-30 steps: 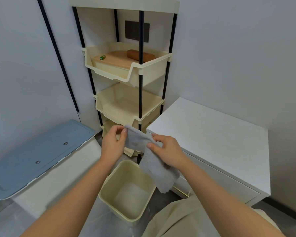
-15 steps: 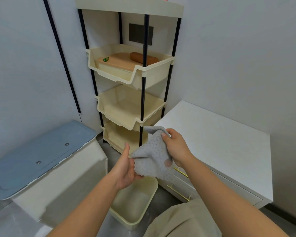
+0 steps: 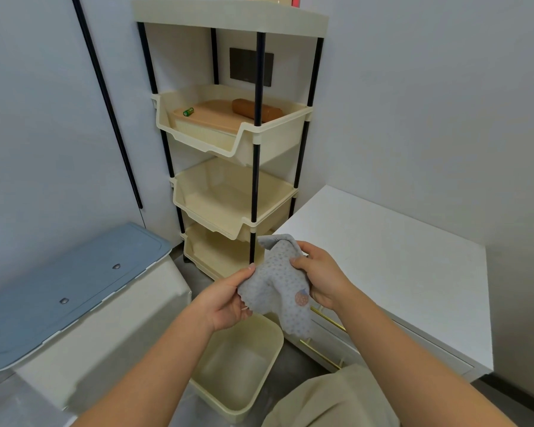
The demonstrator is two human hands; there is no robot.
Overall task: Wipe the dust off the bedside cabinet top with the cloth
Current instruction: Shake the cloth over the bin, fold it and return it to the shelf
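A grey dotted cloth [image 3: 278, 282] with a small orange print hangs bunched between both hands, in the air just left of the cabinet's near corner. My left hand [image 3: 225, 300] pinches its lower left edge. My right hand [image 3: 318, 278] grips its right side, with an upper corner sticking up past the fingers. The white bedside cabinet top [image 3: 392, 257] lies to the right, against the wall, bare. Gold drawer handles [image 3: 327, 318] show on its front below my right wrist.
A cream three-tier rack [image 3: 244, 140] with black posts stands in the corner; its top bin holds a brown roll and a small green item. A cream bin [image 3: 241, 365] sits on the floor below my hands. A blue-lidded white box [image 3: 68, 288] is at left.
Both hands have stayed on the cloth and gathered it from a long hanging strip into a bunch. My left hand dropped to its lower edge, and the view tilted up slightly.
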